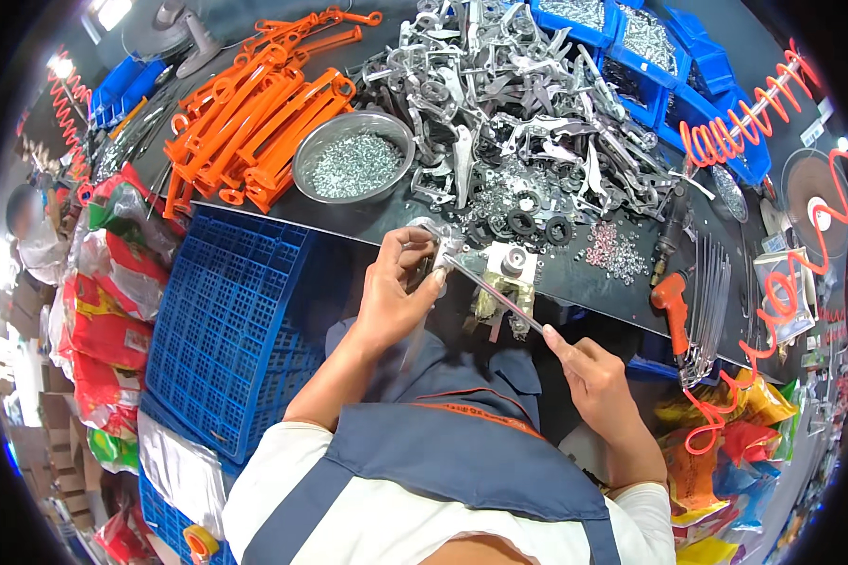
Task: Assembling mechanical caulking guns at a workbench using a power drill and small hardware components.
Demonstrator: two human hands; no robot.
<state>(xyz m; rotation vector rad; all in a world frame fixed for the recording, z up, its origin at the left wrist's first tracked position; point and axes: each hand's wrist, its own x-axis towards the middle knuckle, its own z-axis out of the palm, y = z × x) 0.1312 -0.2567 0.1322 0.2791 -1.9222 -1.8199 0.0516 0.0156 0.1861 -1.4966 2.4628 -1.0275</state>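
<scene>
At the table's near edge my left hand (398,290) is closed, thumb and fingers pinching a small silver metal part (443,247). A thin metal rod (497,294) slants from that part down to my right hand (589,375), whose fingertips grip its near end. The rod's far tip touches or lies over the part; I cannot tell which. Just right of the part, a metal fixture (513,262) with a round knob is at the table edge. Behind my hands lies a large heap of silver metal lever parts (509,113), with black rings (521,222) at its near side.
A steel bowl (353,157) of small hardware stands beside stacked orange metal parts (254,127). Blue bins (645,42) hold more hardware at back right. Small pinkish parts (615,251), an orange-handled power tool (670,306) and a coiled orange hose (787,292) lie right. A blue crate (226,320) stands left.
</scene>
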